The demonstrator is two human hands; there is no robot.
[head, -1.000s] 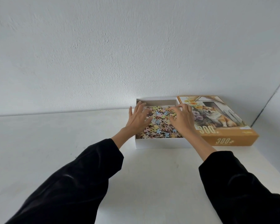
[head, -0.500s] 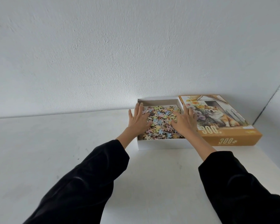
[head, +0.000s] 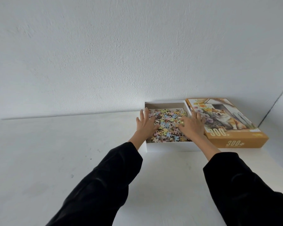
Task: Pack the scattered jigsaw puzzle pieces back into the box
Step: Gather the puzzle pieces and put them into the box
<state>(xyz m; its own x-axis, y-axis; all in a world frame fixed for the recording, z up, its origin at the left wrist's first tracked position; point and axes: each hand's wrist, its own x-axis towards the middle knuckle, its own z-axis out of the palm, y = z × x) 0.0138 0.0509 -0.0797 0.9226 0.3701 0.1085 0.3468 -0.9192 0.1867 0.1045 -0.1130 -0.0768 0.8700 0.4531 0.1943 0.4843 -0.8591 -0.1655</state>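
Beside the right hand [head: 192, 127], on its outer side, lies the orange box lid [head: 225, 121], face up. Its artwork shows a corgi-like dog among flowers; "300" is printed in yellow on the top face and "300+" on the front edge. Smaller print is too small to read.

Head view: both hands lie flat, palms down, fingers spread, gripping nothing. The left hand [head: 145, 124] rests on the left portion of the puzzle pieces [head: 167, 126], its thumb over the box wall. The right hand presses the right portion, fingertips reaching the lid's edge. All visible pieces sit in a loose multicoloured heap inside the white box base [head: 170, 147], between and under the hands. Black sleeves [head: 104, 185] cover both forearms.

Base and lid stand touching side by side on a white tabletop [head: 55, 152], pushed against a white textured wall [head: 121, 46]. Faint specks mark the tabletop left of the left sleeve.
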